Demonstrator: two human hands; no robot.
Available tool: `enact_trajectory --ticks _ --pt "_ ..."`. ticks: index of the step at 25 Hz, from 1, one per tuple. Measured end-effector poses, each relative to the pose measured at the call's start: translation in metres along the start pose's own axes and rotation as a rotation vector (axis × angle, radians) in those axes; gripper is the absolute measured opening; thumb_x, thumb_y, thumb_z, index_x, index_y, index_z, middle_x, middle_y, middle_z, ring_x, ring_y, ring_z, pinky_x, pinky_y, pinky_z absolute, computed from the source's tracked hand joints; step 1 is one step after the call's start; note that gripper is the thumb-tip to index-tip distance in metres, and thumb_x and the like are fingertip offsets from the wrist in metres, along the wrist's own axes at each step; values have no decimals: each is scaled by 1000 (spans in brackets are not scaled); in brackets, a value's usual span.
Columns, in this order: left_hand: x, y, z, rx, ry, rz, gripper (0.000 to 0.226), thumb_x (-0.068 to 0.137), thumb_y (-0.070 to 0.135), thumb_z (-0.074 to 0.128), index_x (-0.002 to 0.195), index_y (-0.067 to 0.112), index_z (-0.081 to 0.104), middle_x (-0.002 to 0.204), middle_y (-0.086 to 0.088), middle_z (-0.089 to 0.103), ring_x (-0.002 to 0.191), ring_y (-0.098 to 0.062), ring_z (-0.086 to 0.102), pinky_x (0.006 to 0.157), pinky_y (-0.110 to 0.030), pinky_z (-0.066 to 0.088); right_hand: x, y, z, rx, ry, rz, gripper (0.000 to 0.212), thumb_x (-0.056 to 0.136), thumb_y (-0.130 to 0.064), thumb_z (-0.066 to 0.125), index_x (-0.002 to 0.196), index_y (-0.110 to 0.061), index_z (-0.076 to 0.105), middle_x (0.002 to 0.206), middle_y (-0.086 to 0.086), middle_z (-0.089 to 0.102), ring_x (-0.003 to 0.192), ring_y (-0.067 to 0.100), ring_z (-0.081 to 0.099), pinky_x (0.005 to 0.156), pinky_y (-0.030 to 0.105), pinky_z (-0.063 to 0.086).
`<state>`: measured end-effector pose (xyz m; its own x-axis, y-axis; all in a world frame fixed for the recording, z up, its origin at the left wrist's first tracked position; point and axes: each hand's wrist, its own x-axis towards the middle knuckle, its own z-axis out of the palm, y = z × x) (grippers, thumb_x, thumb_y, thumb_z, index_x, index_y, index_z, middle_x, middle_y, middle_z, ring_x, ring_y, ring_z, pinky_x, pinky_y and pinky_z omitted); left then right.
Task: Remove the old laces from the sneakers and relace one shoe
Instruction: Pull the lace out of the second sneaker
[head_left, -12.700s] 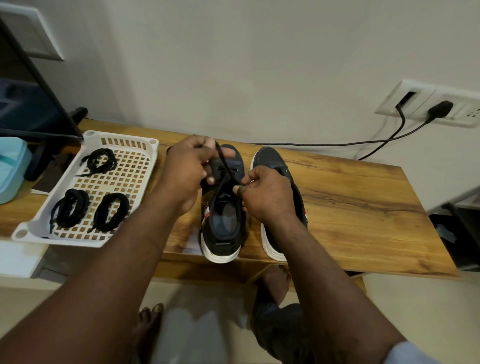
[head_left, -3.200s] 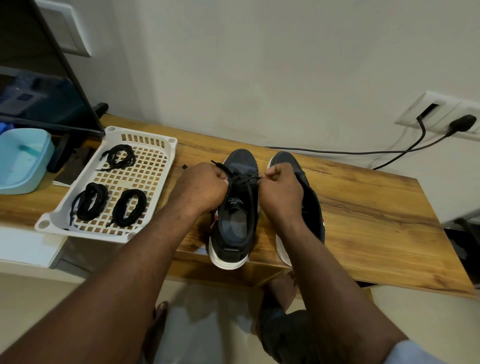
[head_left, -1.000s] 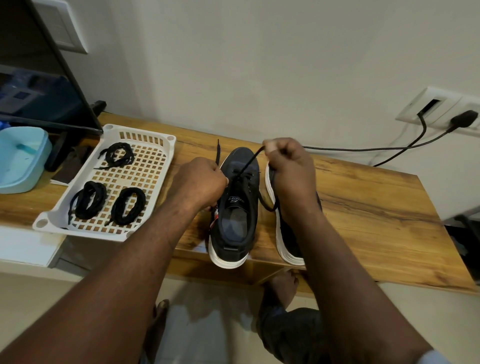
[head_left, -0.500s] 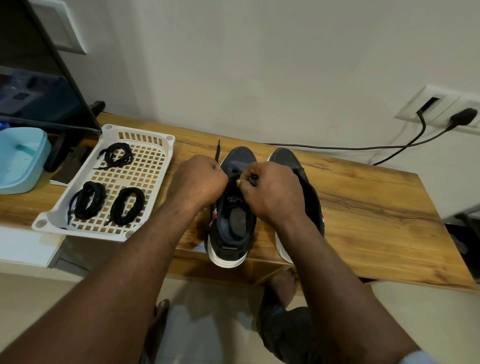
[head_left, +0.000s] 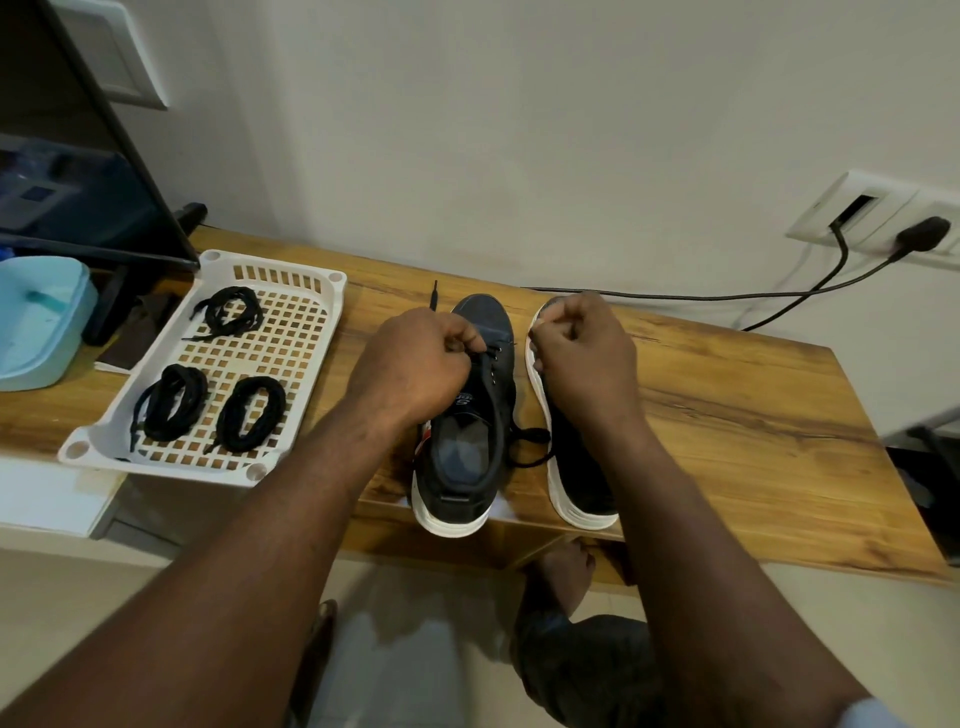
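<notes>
1. Two dark shoes stand side by side on the table (head_left: 727, 415), toes toward 12 o'clock. The left shoe (head_left: 467, 447) is being laced; the right shoe (head_left: 576, 467) lies mostly under the right forearm.
2. The lace (head_left: 493, 410) is thin, limp cord: light, with no stiffness except at its tip. It runs along the left shoe's eyelets, and slack loops out at 3 o'clock between the shoes.
3. The left hand (head_left: 415, 364) is curled at the shoe's 9 o'clock side, fingers pressed together on the lace by the upper eyelets; one lace tip pokes up past the knuckles at 12 o'clock.
4. The right hand (head_left: 582, 358) is fisted over the right shoe's toe, fingers pressed together; whether they pinch the other lace end cannot be told.
5. Judgement: take the lace near its hard tip to thread it; steady the shoe by its stiffer eyelet edge.
6. At 9 o'clock, a tray (head_left: 306, 270) holds three coiled laces (head_left: 249, 413).
</notes>
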<state>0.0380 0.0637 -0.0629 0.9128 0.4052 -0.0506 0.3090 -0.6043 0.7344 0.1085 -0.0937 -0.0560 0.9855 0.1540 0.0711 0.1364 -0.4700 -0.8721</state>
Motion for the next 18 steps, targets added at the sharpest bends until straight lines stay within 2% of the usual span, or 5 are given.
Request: enact_trajectory --ticks 5,8,11,14,18 --pt "1 -3 13 123 3 110 26 94 19 70 117 33 71 113 9 62 103 -13 62 85 -33 52 -14 -4 7 -500 -139 -277 27 86 -35 74 112 -29 70 120 -2 61 118 22 53 98 43 48" --pt "3 -6 11 94 3 111 24 95 19 71 115 32 70 106 11 64 96 -12 61 77 -29 47 -22 -7 9 -486 -268 -323 36 88 -35 71 121 -24 62 111 -1 59 104 20 55 82 35 48" --pt "4 -5 7 72 -3 82 18 96 18 71 107 32 72 96 17 64 88 -3 59 68 -22 41 -25 -4 13 -529 -365 -289 42 86 -31 69 124 -20 54 104 -1 59 93 20 60 74 35 52" --pt "3 -2 7 104 5 84 27 95 10 68 109 33 73 107 14 66 97 -7 60 77 -25 43 -26 0 16 -503 -252 -214 34 88 -25 68 120 -21 57 95 -2 66 83 17 64 68 33 55" --pt "2 0 10 185 41 87 37 92 5 65 109 38 69 116 8 63 104 -15 63 78 -33 53 -15 4 10 -195 -123 150 17 86 -11 63 97 -24 65 89 0 71 80 22 70 72 46 63"
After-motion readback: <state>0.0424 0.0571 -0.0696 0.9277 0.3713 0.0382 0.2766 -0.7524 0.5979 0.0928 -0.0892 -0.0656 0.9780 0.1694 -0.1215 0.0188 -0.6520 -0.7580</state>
